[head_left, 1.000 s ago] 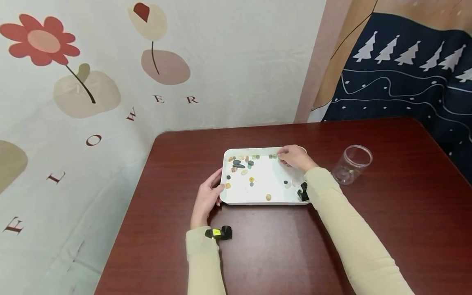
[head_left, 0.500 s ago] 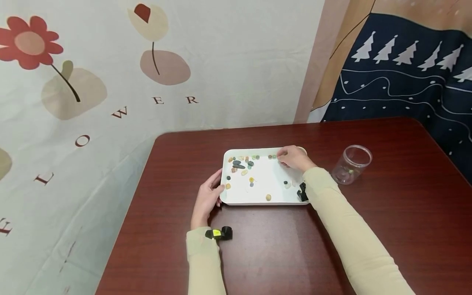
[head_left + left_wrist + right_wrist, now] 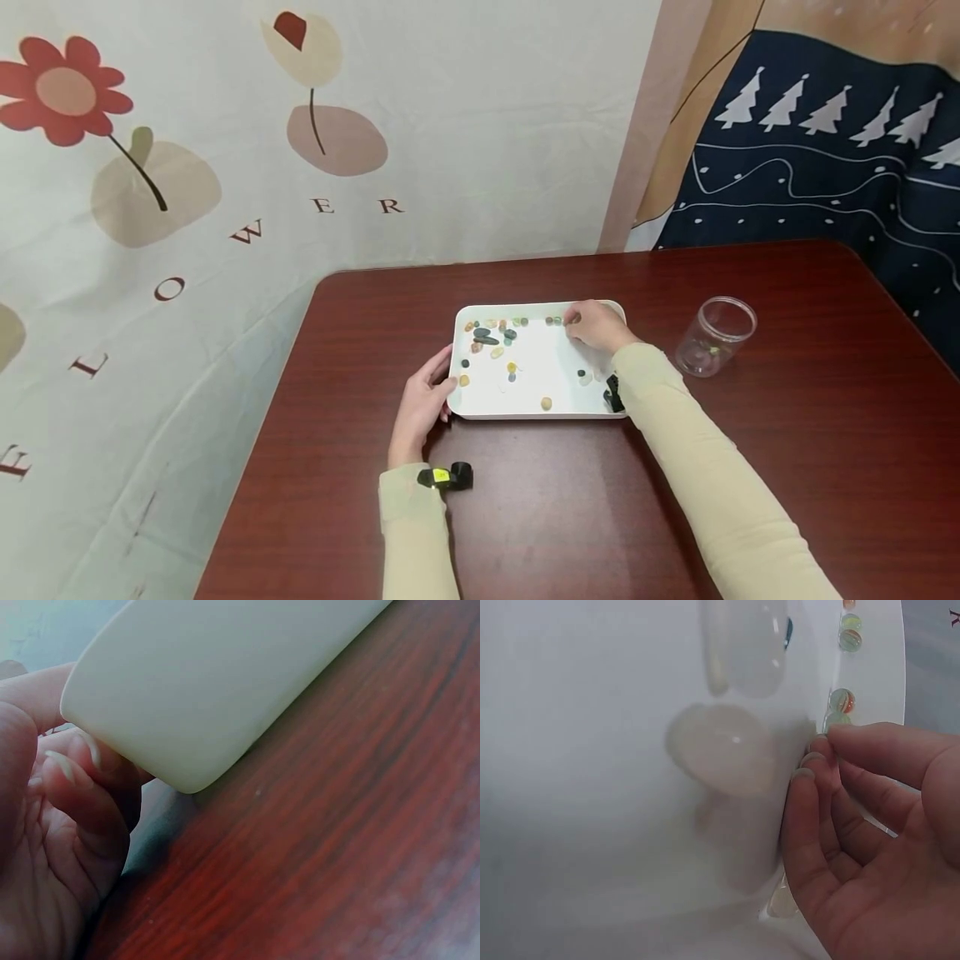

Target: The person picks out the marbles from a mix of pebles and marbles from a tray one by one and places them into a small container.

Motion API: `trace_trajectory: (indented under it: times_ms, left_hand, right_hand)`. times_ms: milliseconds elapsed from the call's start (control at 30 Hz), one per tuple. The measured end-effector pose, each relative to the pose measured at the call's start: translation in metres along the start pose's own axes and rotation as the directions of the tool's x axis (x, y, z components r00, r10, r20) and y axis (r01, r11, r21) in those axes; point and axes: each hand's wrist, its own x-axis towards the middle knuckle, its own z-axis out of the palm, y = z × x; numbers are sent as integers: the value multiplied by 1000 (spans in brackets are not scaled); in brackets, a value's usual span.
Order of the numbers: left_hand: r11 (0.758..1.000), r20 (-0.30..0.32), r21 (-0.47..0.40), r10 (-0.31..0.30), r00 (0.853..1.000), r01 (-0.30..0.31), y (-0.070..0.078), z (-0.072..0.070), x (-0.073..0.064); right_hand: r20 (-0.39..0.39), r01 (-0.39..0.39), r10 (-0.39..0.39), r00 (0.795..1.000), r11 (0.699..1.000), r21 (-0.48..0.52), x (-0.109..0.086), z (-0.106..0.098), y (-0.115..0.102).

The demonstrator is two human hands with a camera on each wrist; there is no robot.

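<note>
A white tray (image 3: pixel 536 403) lies on the table with loose pebbles and glass marbles in it. My left hand (image 3: pixel 422 408) grips its left side near the front corner; in the left wrist view, curled fingers (image 3: pixel 90 802) sit below the tray wall (image 3: pixel 187 697). My right hand (image 3: pixel 597 325) is at the back right of the tray. There, its thumb and fingertips pinch at a pale green marble (image 3: pixel 838 720), which they partly cover. An orange-streaked marble (image 3: pixel 843 700) sits beside it along the tray edge. A whitish oval stone (image 3: pixel 724 746) lies close to the fingers.
A clear plastic jar (image 3: pixel 716 337) stands on the brown table (image 3: pixel 540 492), right of the tray; something small and greenish shows in it. Dark stones (image 3: pixel 485 336) lie at the tray's back left, a tan stone (image 3: pixel 546 404) at its front. A printed cloth (image 3: pixel 480 125) hangs behind.
My right hand has shifted very slightly at the back edge of the tray. The left hand keeps its hold, and the jar and stones have not moved.
</note>
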Motion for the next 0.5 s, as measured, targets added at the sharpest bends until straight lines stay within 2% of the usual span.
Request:
trace_trajectory:
  times_ms: [300, 500]
  left_hand:
    - [1000, 1, -6, -3, 1000, 3, -2, 2, 2]
    - [1000, -22, -14, 5, 1000, -5, -22, 0, 14]
  right_hand:
    - [14, -15, 15, 1000, 1000, -7, 0, -2, 0]
    - [40, -29, 28, 999, 999, 28, 2, -5, -2]
